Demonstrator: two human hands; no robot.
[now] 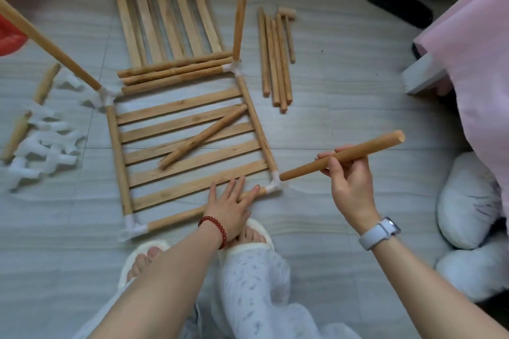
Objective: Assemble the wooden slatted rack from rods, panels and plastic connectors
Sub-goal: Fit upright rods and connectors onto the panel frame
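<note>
1. A wooden frame (190, 143) is lying flat on the grey floor (344, 85), with flat slats going across it.
2. White plastic corner pieces are sitting at its four corners; the near right one (274, 185) is just beside the left hand.
3. The left hand (230, 208) is lying flat, fingers straight, pressing on the frame's near rod (176, 219).
4. The right hand (347, 173) is curling its fingers around a round stick (341, 155). The stick's low end is sitting right at the near right corner piece, and I cannot tell if it is inside yet.
5. Two tall sticks are standing up from the far corners, one on the left (49, 44) and one on the right (240, 8).
6. A loose stick (202, 136) is lying slanted on top of the slats.
7. Another slatted panel (165, 14) is lying farther away on the floor.
8. A bunch of spare sticks (275, 60) is lying to the right of the frame, and a small wooden hammer (287, 33) is lying next to them.
9. A heap of white corner pieces (44, 146) is lying to the left.
</note>
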